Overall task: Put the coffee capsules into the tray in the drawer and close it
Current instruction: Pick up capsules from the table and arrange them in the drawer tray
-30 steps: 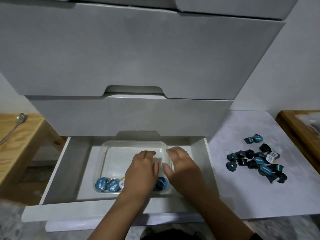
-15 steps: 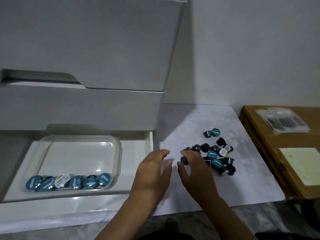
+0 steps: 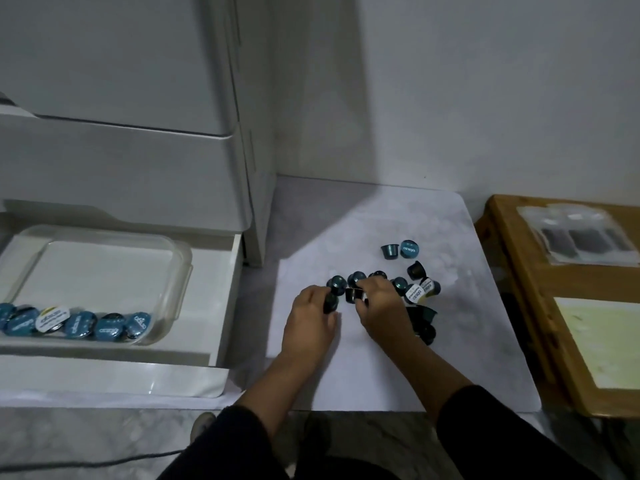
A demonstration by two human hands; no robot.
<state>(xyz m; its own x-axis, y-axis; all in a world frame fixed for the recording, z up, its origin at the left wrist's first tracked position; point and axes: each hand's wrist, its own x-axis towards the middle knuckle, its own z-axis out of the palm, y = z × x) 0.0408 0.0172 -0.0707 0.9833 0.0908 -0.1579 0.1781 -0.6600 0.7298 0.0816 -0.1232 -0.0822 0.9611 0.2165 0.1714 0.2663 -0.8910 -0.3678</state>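
Observation:
A heap of dark teal coffee capsules (image 3: 412, 289) lies on a white mat (image 3: 381, 368) right of the cabinet. My left hand (image 3: 310, 323) rests at the heap's left edge, fingers closed on a dark capsule (image 3: 330, 302). My right hand (image 3: 379, 311) lies over the heap's middle and pinches another dark capsule (image 3: 354, 294). The bottom drawer (image 3: 221, 299) stands open at the left. In it sits a clear plastic tray (image 3: 173, 271) with a row of several capsules (image 3: 76, 323) along its near edge.
Two capsules (image 3: 400, 250) lie apart behind the heap. White closed drawers (image 3: 121, 161) rise above the open one. A wooden table (image 3: 540, 306) with a plastic packet (image 3: 578, 237) and a pale sheet (image 3: 602, 344) borders the mat on the right.
Both hands left the tray in the drawer and moved right to the capsule heap. Each has closed its fingers on a capsule. The view swung to the right.

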